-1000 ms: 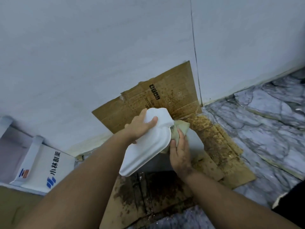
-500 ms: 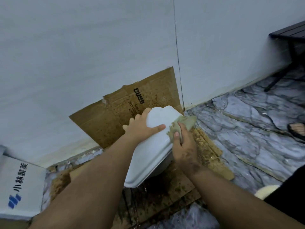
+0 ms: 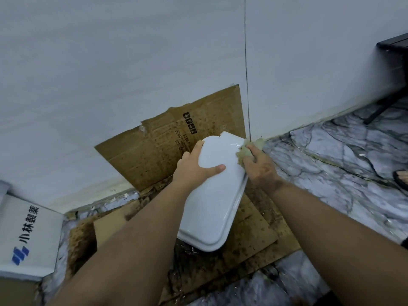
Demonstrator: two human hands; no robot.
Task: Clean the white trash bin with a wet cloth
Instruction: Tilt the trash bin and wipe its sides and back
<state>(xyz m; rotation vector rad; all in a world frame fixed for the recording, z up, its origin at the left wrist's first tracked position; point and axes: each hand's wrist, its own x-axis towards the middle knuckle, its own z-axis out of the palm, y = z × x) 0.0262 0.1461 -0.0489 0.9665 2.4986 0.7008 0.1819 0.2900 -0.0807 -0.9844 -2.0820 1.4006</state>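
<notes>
Cardboard [image 3: 167,151] against the wall is showing black print running sideways: "CROSS BASE", a partly hidden code ending "2501", and "SETS", with three small handling pictograms above, one an up arrow. White box [image 3: 28,237] at left is displaying four dark characters, 小林製薬, over a blue striped logo.

Your white bin [image 3: 217,195]: smooth glossy plastic, catching highlights | your cloth [image 3: 245,153]: damp-looking, soft, dull greenish fabric | cardboard [image 3: 154,151]: brown, matt, speckled and stained | floor [image 3: 331,173]: polished grey veined marble look | wall [image 3: 110,62]: flat matt white | box [image 3: 28,237]: smooth white printed card
</notes>
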